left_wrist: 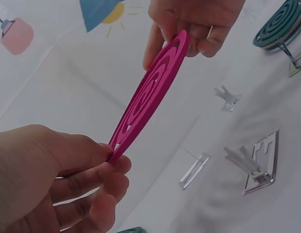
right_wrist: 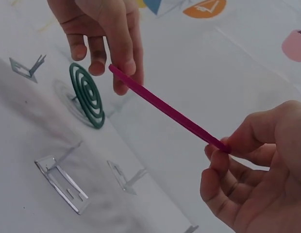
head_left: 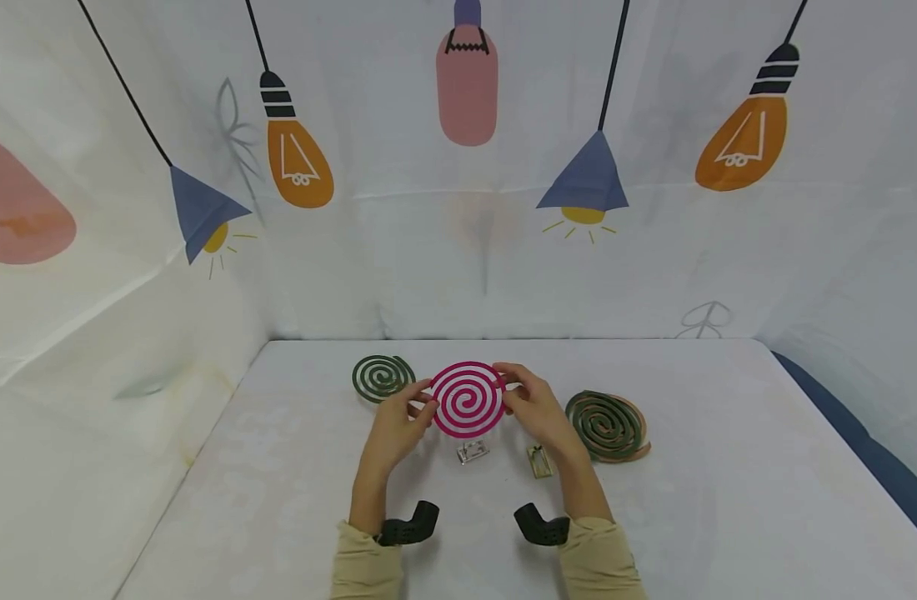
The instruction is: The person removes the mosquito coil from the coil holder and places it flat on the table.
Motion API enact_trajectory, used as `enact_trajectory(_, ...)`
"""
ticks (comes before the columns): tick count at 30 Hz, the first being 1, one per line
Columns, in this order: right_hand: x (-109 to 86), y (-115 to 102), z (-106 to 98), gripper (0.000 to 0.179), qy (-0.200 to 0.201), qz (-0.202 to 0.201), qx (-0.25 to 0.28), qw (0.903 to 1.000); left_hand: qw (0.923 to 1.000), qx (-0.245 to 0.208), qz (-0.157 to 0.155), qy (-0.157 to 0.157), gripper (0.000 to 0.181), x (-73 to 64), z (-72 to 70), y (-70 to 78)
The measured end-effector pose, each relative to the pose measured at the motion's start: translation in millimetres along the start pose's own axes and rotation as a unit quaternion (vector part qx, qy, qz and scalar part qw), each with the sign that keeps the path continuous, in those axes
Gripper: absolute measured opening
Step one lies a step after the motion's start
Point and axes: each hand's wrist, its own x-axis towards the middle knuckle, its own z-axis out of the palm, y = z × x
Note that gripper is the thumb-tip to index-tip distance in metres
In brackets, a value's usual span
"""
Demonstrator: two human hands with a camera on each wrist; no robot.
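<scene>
A pink mosquito coil is held up above the table between both hands. My left hand pinches its left rim between thumb and fingers. On the opposite rim, my right hand pinches it the same way. From the side, in the right wrist view, the pink coil looks thin and flat, tilted between the hands. A small silver metal stand with upright prongs lies below the coil. Near the right forearm is a gold-toned stand. The left wrist view shows a stand close up, prongs raised.
Beyond the left hand, a green coil sits raised off the table. Right of the right hand, a green coil overlaps a brown one. A white cloth with printed lamps hangs behind the white table.
</scene>
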Motion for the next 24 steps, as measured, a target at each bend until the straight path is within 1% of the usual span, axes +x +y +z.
enact_trajectory(4,-0.9,4.2,-6.2,0.043,0.003,0.006,0.006,1.0000,1.0000,0.006,0.005,-0.006,0.038,0.7,5.6,2.0)
enact_trajectory(6,-1.5,5.2,-9.7,0.042,0.003,0.008,0.007,0.9999,0.9998,0.008,0.012,-0.010,0.038,1.2,7.6,2.8)
enact_trajectory(12,-2.1,4.7,-17.5,0.041,-0.002,0.009,0.006,0.9999,0.9995,0.008,0.028,-0.014,0.038,2.6,11.2,4.6)
enact_trajectory(20,-2.7,7.1,-22.5,0.039,-0.003,0.013,-0.003,0.9999,0.9992,0.010,0.036,-0.015,0.037,1.2,14.3,7.5)
enact_trajectory(24,-3.5,6.9,-23.9,0.039,0.001,0.011,-0.002,0.9999,0.9992,0.013,0.034,-0.015,0.038,0.9,15.6,9.3)
